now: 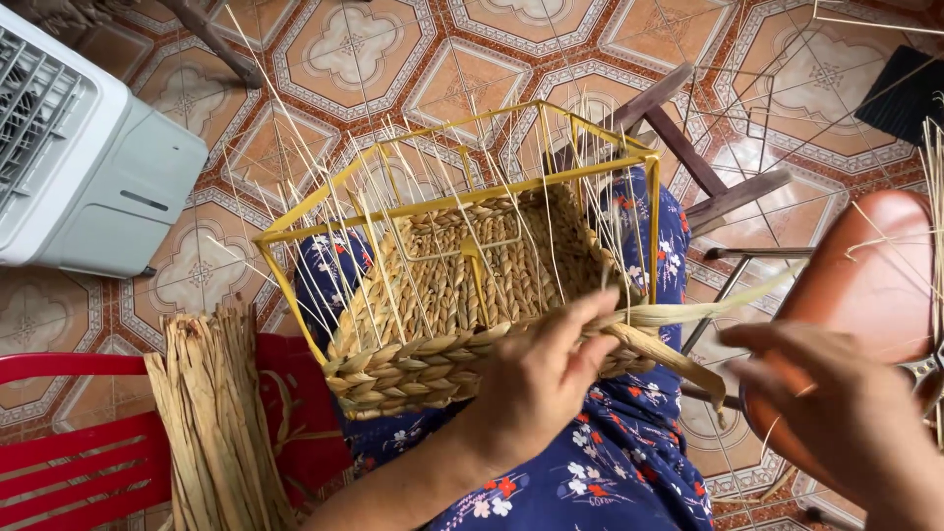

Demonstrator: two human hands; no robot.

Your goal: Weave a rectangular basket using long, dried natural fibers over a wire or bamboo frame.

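Floor: patterned tiles (393, 59) in orange, white and brown, seen from the head view.
Room: one grey-white fan unit (88, 157) at left; one red bench (69, 442) at lower left; one brown stool (875, 285) at right; one dark wooden chair frame (708, 167) behind.
Lap: blue floral dress (610, 462).
Basket: one half-woven basket (433, 344) on a yellow wire frame (452, 197), resting on the lap, thin stakes sticking up.
Bundle: one sheaf of dry reed (216, 423) leaning on the bench.
Left hand: left hand (541, 374), fingers pinched on a strand (688, 315) at the basket's wall.
Right hand: right hand (826, 403), fingers loosely spread, blurred, holding nothing visible, beside the stool.
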